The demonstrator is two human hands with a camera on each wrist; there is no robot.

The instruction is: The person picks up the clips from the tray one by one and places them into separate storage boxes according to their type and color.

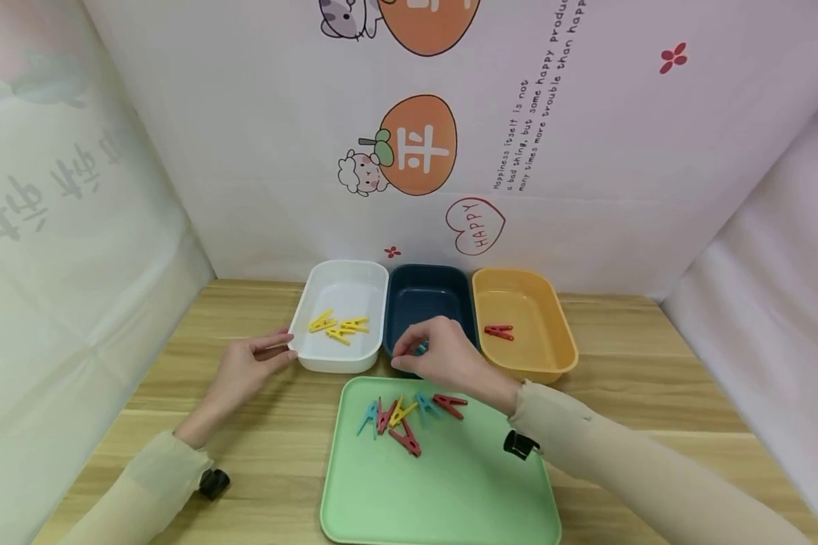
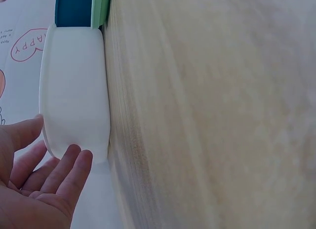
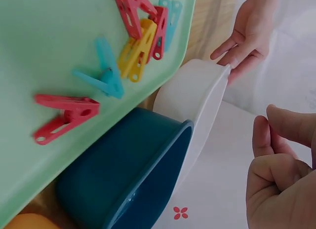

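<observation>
My right hand (image 1: 443,352) is above the dark blue bin (image 1: 431,291), fingers loosely curled, thumb near the index fingertip. In the right wrist view nothing shows between those fingertips. A small piece of a blue clothespin (image 1: 422,348) appears at the bin's near end, mostly hidden by the hand. With fairly straight fingers, my left hand (image 1: 241,371) touches the near left corner of the white bin (image 1: 334,365), where several yellow clothespins (image 1: 338,333) lie. On the green tray (image 1: 443,492) are red clothespins (image 1: 407,440), blue clothespins (image 1: 426,405) and a yellow clothespin (image 1: 401,412).
An orange-yellow bin (image 1: 532,318) holding a red clothespin (image 1: 499,332) stands right of the dark blue one. The three bins sit side by side behind the tray, on a wooden table (image 1: 279,469). A printed white cloth (image 1: 279,151) hangs behind them.
</observation>
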